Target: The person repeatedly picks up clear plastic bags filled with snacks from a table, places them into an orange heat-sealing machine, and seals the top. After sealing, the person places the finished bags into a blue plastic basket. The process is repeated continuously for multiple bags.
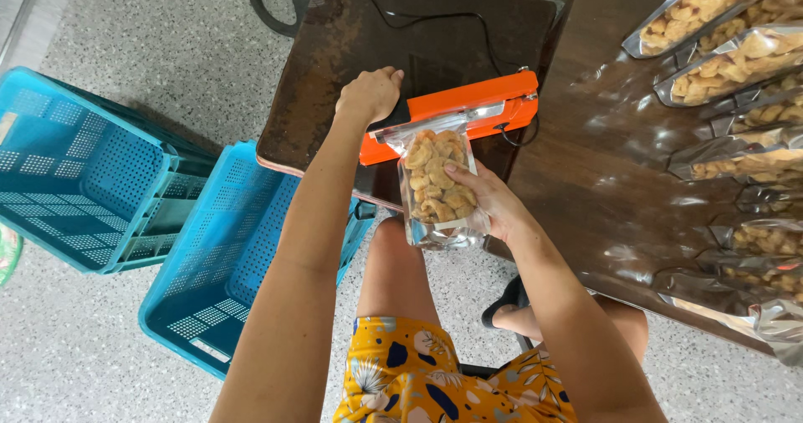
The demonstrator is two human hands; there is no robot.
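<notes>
Far out to the left of the left hand (pixel 369 95), two turquoise plastic crates (pixel 84 172) with perforated walls sit on the speckled floor (pixel 150 47), one partly overlapping the other, both below the level of the bench.

The left hand is curled into a loose fist and presses down on the black handle end of an orange heat sealer (pixel 456 109), which lies across a small dark bench (pixel 335 55) with a worn, scuffed top. A black cord (pixel 435 17) runs from beyond the hand, across that surface, to the far right end of the sealer.

Just right of and below the left hand, a clear stand-up pouch of pale fried snacks (pixel 437 185) has its top edge tucked under the sealer's arm (the mouth of the pouch is hidden under the bar). The right hand (pixel 493 206) cradles this pouch from its right side, fingers closed around it and the thumb laid across its front.

To the right of the right hand stretches a larger dark wooden bench (pixel 585 164), glossy with reflections. Along its far right side, well apart from both hands, lies a row of filled snack pouches (pixel 728 63), clear on the front with silvery edges, overlapping one another.
</notes>
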